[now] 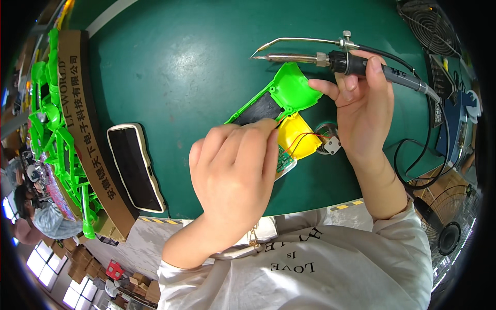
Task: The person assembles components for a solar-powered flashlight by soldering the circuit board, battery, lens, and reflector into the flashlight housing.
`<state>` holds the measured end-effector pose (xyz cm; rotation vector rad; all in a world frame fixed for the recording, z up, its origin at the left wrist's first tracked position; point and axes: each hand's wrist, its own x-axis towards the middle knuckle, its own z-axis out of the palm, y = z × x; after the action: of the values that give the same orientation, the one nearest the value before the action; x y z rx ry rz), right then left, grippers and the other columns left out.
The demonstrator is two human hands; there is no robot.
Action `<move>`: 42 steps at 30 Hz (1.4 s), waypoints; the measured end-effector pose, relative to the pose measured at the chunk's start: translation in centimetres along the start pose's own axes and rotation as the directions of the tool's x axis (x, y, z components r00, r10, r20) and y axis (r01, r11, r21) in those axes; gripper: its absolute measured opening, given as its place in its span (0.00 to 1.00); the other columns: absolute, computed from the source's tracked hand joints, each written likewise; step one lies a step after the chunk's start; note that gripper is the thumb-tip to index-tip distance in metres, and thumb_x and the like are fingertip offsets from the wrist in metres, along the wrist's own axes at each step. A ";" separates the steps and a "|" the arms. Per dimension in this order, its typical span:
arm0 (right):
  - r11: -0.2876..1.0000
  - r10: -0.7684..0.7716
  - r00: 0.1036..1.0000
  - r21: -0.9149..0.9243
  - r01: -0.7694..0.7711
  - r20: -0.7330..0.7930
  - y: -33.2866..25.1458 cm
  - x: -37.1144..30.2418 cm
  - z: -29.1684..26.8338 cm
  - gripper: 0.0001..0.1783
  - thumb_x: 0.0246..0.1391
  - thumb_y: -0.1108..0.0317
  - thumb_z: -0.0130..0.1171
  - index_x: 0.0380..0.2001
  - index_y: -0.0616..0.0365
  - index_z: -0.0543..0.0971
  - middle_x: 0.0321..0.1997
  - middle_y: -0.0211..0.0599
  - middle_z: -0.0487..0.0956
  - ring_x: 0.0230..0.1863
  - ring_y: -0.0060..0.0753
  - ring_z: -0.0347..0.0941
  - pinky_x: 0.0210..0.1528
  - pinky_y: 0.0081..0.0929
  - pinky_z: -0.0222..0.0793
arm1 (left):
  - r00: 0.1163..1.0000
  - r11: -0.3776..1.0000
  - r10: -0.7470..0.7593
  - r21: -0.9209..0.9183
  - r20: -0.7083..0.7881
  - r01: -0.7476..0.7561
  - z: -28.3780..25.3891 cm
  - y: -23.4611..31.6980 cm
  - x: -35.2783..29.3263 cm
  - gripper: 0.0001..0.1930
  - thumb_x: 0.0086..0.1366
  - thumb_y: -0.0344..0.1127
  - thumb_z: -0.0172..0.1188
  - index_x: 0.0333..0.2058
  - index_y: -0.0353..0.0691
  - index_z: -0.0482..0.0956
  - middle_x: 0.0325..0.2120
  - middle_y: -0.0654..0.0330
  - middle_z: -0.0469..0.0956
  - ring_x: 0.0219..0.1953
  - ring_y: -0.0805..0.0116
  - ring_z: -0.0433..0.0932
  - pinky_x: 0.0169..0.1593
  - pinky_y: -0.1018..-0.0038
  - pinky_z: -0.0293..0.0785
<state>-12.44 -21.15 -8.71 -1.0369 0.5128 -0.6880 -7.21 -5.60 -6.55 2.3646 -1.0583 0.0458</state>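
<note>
My right hand [364, 103] grips the dark handle of a soldering iron [338, 62], which lies level with its tip to the left. A thin bent metal tube [299, 40] is clamped above the iron, its end close to the tip. One finger of that hand reaches to the edge of a bright green plastic housing [297, 88]; whether it touches is unclear. My left hand [235, 160] is closed on the housing near its black inner part [258, 111], fingertips partly hidden. Beneath are a yellow plastic piece [299, 142], a green circuit board [284, 159], red and black wires, and a round metal part [328, 140].
A phone [135, 168] lies left on the green tabletop [181, 67]. Beyond it stands a cardboard box [93, 129] of green plastic parts [64, 150]. A blue unit [454, 124] and black cable [413, 181] are at right. A fan [449, 235] stands lower right, a round grille [429, 26] upper right.
</note>
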 end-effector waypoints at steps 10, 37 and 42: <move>0.757 -0.350 0.920 -0.525 0.388 0.175 -5.8 -0.7 -0.8 0.13 0.51 0.70 0.42 0.32 0.71 0.70 0.28 0.40 0.71 0.27 0.21 0.67 0.33 0.13 0.63 | 0.996 0.998 -0.064 0.000 0.055 0.064 0.1 0.0 0.8 0.04 0.42 0.26 0.59 0.21 0.41 0.75 0.18 0.64 0.73 0.23 0.66 0.69 0.29 0.72 0.61; 0.592 -0.085 0.861 -0.669 0.449 0.502 -5.4 -0.8 1.1 0.06 0.40 0.79 0.53 0.26 0.66 0.72 0.30 0.36 0.68 0.28 0.20 0.61 0.31 0.15 0.57 | 0.985 0.982 -0.090 0.177 0.149 0.063 -0.1 0.3 1.6 0.02 0.42 0.28 0.58 0.19 0.41 0.75 0.17 0.64 0.73 0.22 0.65 0.69 0.28 0.71 0.61; 0.569 -0.071 0.868 -0.695 0.441 0.492 -5.4 -0.7 1.3 0.06 0.40 0.79 0.53 0.27 0.66 0.72 0.29 0.35 0.68 0.28 0.19 0.62 0.31 0.14 0.57 | 0.987 0.984 -0.083 0.168 0.141 0.059 -0.1 0.2 1.6 0.02 0.42 0.28 0.58 0.19 0.41 0.75 0.17 0.64 0.73 0.22 0.65 0.69 0.28 0.71 0.62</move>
<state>-13.50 -21.68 -3.26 -2.1116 0.2678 -0.4551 -6.22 -6.79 -5.95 2.5862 -1.0731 -0.0725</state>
